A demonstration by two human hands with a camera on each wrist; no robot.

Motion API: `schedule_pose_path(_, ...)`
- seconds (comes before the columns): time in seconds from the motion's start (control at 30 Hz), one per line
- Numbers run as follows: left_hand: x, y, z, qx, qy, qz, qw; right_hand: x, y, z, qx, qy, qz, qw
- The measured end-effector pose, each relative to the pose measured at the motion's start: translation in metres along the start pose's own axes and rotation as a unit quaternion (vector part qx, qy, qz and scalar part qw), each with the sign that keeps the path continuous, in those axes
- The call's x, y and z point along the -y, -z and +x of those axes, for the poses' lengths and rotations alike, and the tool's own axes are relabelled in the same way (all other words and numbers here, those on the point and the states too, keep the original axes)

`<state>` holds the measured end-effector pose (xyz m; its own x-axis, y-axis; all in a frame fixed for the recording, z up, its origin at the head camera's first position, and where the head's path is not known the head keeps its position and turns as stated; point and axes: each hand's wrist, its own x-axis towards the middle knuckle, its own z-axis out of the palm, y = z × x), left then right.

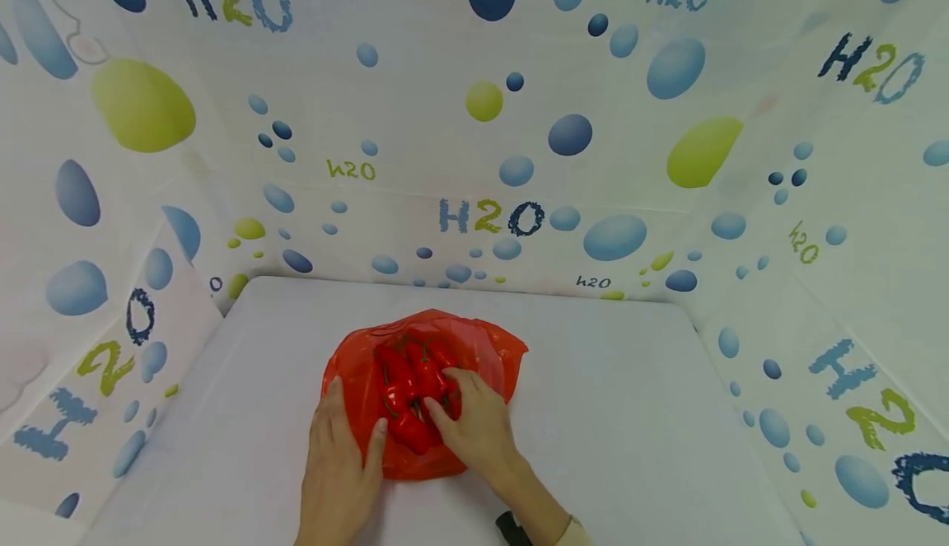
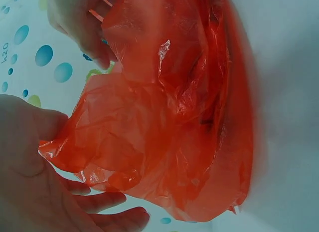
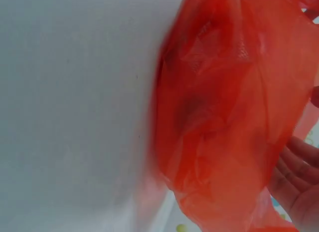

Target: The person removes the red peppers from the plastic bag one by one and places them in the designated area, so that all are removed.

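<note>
An open red plastic bag (image 1: 363,348) lies on the white table with several shiny red peppers (image 1: 404,381) in its mouth, their stems green. At its left side my left hand (image 1: 337,464) holds the rim, thumb on the inner side and fingers outside. A corner of the bag lies between thumb and fingers of the left hand (image 2: 60,192) in the left wrist view. From the right, my right hand (image 1: 478,427) reaches into the mouth, thumb and fingers on either side of a red pepper (image 1: 449,399). The bag mostly hides the peppers in both wrist views.
The white tabletop (image 1: 615,414) extends on both sides of the bag. A patterned sheet (image 1: 415,118) with dots and H2O lettering surrounds the table at the back and sides. Beside the right forearm, a black object (image 1: 513,529) shows at the bottom edge.
</note>
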<state>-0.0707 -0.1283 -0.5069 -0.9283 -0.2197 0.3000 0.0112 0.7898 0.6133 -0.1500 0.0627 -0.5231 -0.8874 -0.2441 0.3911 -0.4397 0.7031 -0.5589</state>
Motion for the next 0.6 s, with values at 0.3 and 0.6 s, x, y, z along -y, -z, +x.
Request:
schedule_pose_path(0.3, -0.003, -0.003, -0.001, 0.009, 0.02, -0.004, 0.9998, -0.003, -0.012, 0.008, 0.033, -0.044, 0.009, 0.998)
schedule_pose_path(0.6, -0.006, -0.008, -0.001, 0.003, 0.028, 0.002, 0.9996, -0.005, -0.018, 0.013, 0.048, -0.066, -0.005, 0.997)
